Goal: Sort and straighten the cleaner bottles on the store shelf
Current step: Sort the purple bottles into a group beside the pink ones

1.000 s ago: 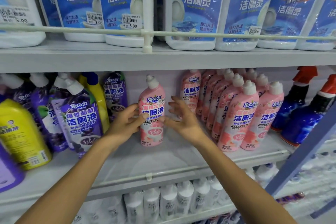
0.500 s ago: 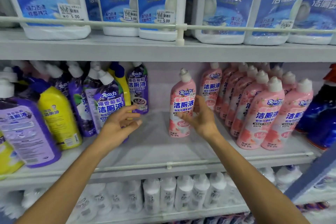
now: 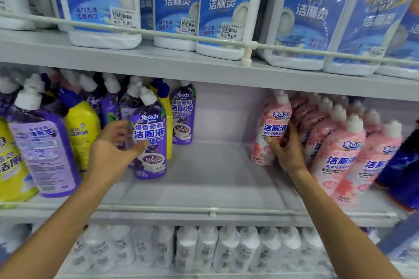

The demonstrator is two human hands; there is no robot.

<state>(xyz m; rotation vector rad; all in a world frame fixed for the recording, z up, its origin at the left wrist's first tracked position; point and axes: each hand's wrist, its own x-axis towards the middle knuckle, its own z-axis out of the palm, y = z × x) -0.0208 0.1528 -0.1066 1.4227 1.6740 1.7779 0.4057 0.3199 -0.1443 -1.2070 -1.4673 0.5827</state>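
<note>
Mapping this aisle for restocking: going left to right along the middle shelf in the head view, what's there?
Big purple bottle, blue-capped yellow bottle, left hand, front grape bottle, back grape bottle, bare shelf, lone pink bottle gripped by right hand, pink row, dark blue bottle.

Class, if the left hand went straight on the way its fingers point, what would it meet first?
Most likely the front purple bottle, just ahead of the left hand; depth is unclear.

A shop: tiered shelves (image 3: 215,179) packed with rows of identical cleaner bottles (image 3: 340,156), several bearing price stickers (image 3: 123,17) marked 5.00.
</note>
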